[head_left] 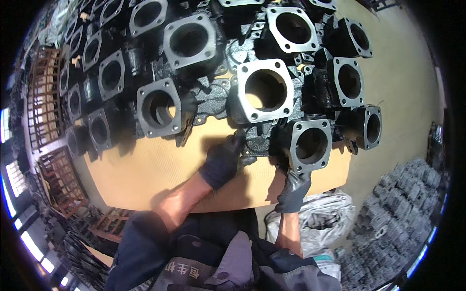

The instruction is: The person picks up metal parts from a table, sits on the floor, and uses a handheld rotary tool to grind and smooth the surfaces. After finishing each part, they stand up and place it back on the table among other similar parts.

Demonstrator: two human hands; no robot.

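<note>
Many black cast-metal housings with square grey flanges and round bores stand on a brown cardboard sheet (145, 169). My left hand (222, 160), in a dark glove, grips the lower edge of the large central housing (264, 89). My right hand (293, 189), also gloved, holds the underside of the front housing (310, 144) at the sheet's near right edge. Both forearms come up from the lower edge, sleeves pushed back.
More housings fill rows to the left (158, 107) and the far side (189, 41). A white sack (325, 218) lies on the floor below the sheet. A heap of grey castings (398, 208) sits at right. Rust-coloured metal racks (46, 102) stand at left.
</note>
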